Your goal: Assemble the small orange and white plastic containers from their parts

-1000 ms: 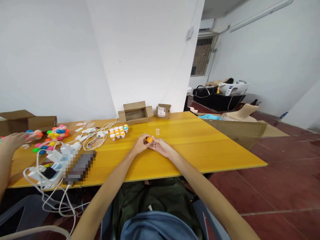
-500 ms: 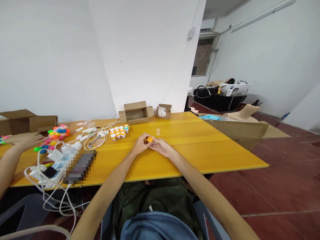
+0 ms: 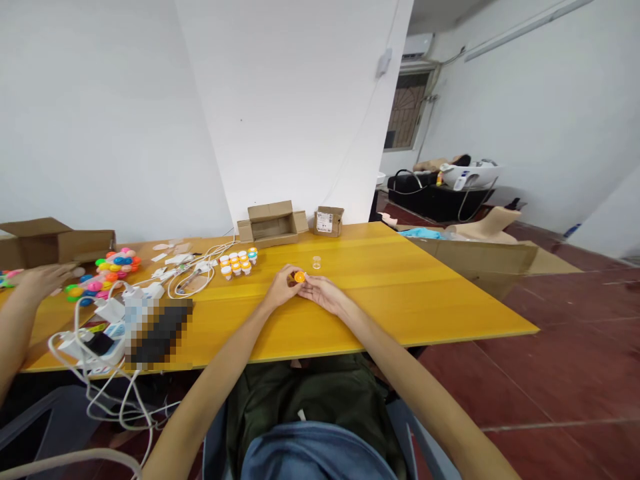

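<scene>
Between my hands, just above the wooden table (image 3: 390, 293), is a small round orange piece (image 3: 299, 277) with its round face turned up. Thumb and fingers of my left hand (image 3: 283, 288) are closed around its left side. My right hand (image 3: 324, 293) grips it from the right with the fingertips, palm turned partly up. Its underside is hidden by my fingers. A little beyond my hands stands a small clear plastic cup (image 3: 317, 263). To the left, several small white pieces with orange or white round tops (image 3: 235, 264) stand grouped together, one with a teal top.
At the back are an open cardboard box (image 3: 273, 230) and a smaller labelled box (image 3: 328, 222). On the left lie cables, a power strip (image 3: 107, 347), a blurred dark object (image 3: 160, 333) and colourful balls (image 3: 119, 263). Another person's hand (image 3: 45, 283) is at the far left.
My hands stay almost in place, and the orange piece has shifted very slightly upward between them. At the left, the other person's hand has moved slightly left.
</scene>
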`<action>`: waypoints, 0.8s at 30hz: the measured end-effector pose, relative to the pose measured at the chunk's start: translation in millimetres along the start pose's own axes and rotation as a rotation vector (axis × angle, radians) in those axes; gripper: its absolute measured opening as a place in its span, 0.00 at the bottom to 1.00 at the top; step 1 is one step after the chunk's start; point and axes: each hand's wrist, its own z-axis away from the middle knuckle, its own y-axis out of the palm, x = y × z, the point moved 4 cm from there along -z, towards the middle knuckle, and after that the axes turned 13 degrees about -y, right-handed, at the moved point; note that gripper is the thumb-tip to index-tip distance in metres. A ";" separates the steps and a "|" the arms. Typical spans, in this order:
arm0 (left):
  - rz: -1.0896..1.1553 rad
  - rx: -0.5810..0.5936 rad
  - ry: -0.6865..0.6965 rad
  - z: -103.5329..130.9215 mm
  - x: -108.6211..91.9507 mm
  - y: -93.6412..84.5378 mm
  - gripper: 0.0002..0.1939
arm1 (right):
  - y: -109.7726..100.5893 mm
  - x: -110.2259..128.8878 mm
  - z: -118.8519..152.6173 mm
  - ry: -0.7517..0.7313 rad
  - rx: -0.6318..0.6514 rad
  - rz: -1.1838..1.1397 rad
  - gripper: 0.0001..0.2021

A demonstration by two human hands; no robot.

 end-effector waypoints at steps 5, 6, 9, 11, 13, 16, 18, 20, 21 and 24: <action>0.000 0.022 -0.012 0.4 0.6 0.9 0.12 | -4.4 -1.0 -1.9 -0.009 -0.015 -0.002 0.01; -0.001 0.026 -0.011 0.8 0.4 0.9 0.12 | -4.7 -1.3 -2.1 -0.010 -0.018 0.003 0.01; -0.007 0.032 -0.005 2.1 -0.5 1.3 0.10 | -3.8 -2.0 -1.5 -0.014 -0.031 0.031 0.02; -0.014 0.034 -0.001 2.8 -1.4 2.6 0.09 | -1.9 -2.4 0.0 -0.023 -0.040 0.063 0.04; -0.031 0.047 0.006 4.4 -2.7 4.7 0.08 | 0.6 -2.1 2.1 -0.050 -0.042 0.104 0.06; -0.079 0.076 0.001 12.9 -3.6 4.1 0.13 | 3.1 -2.4 5.4 -0.070 -0.051 0.155 0.07; -0.135 0.047 -0.005 25.6 -2.9 -5.5 0.23 | 4.0 -3.1 7.2 -0.064 -0.042 0.178 0.07; -0.246 -0.036 -0.009 44.2 -0.4 -25.8 0.26 | 3.7 -4.4 8.8 -0.041 -0.031 0.210 0.06; -0.321 -0.087 -0.015 55.2 1.7 -39.8 0.26 | 2.9 -4.8 9.4 -0.034 -0.032 0.232 0.06; -0.585 -0.231 -0.094 91.4 11.7 -91.7 0.23 | 1.9 -5.5 10.4 -0.032 0.001 0.270 0.05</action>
